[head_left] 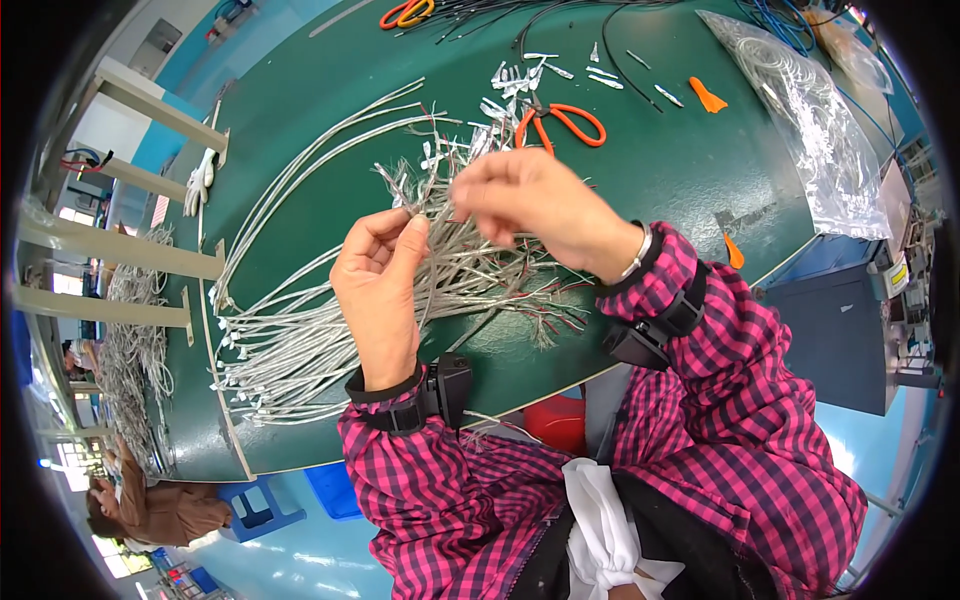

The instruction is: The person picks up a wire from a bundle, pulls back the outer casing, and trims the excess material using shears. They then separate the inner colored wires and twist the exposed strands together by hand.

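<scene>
My left hand (380, 290) pinches the frayed end of a cable (416, 208) between thumb and fingers, over the middle of the green table. Beside it my right hand (540, 205) is raised with its fingers bent together; motion blurs the fingertips, so what they hold is not clear. Beneath both hands lies a large bundle of grey-white cables (290, 345), with bare braided strands and thin dark wires at the ends. Just past my right hand rest orange-handled cutting pliers (560, 127), next to a heap of silvery foil scraps (515, 80).
A clear plastic bag of coiled cable (800, 120) lies at the far right. Orange-handled small tools (708, 95) lie nearby. Black cables (480, 18) run along the far edge. White gloves (199, 183) hang by beige posts at left. Another person (160, 500) sits at lower left.
</scene>
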{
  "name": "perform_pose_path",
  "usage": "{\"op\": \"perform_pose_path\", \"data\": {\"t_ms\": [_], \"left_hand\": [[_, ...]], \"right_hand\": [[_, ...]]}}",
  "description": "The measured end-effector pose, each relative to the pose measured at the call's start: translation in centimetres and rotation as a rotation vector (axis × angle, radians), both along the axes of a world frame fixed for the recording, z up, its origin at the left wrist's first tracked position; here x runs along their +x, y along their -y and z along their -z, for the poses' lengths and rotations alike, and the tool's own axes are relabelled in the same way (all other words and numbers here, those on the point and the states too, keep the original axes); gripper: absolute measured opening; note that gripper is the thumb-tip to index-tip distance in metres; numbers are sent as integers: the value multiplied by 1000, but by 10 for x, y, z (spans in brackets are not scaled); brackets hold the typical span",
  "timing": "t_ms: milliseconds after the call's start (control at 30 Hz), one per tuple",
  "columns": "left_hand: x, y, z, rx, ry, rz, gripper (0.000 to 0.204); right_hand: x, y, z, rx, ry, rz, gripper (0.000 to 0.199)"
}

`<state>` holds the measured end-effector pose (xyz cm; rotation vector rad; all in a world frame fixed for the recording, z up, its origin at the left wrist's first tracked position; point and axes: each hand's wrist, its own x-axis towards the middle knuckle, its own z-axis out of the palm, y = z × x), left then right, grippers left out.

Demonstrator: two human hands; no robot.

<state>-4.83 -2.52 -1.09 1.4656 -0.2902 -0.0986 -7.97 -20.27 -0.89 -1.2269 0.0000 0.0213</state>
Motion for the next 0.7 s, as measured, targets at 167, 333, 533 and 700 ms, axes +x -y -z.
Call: {"op": "perform_pose_path", "data": {"t_ms": [167,333,533,700], "left_hand": [[-3,-1,-4,-43,20,30,14],[-7,2,-9,-6,42,34,17],[-9,6,-10,-9,85,96,19],[-10,5,-12,1,53,131,20]], "right_hand": [[-7,-18,-6,24,57,-125,22],[-3,-17,0,86,27,-116,22],[-2,-12,3,151,-41,-97,19],[-1,-12,5,205,-71,-83,17]]}}
